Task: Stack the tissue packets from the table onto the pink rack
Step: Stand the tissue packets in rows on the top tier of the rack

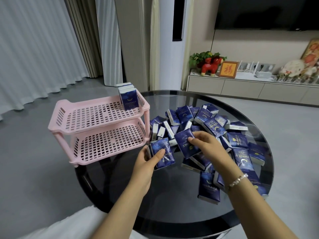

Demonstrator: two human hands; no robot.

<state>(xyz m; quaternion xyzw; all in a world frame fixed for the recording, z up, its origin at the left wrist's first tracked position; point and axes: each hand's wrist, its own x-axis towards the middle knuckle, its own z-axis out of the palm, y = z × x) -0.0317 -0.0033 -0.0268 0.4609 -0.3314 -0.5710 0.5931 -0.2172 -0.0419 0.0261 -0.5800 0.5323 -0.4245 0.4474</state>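
Note:
A pink two-tier rack (96, 128) stands on the left edge of a round dark glass table (172, 200). Several dark blue tissue packets (128, 96) stand upright in the back right corner of its top shelf. A loose pile of blue packets (215, 128) covers the table's right half. My left hand (146, 163) grips a small stack of packets (163, 152) just in front of the rack's lower shelf. My right hand (205, 144) pinches one packet (184, 144) at the pile's near left side.
A white sleeve shows at the bottom left. Beyond the table are grey floor, white curtains, a tall white column unit, and a low cabinet (250, 87) with ornaments under a wall television. The rack's lower shelf (107, 144) holds nothing.

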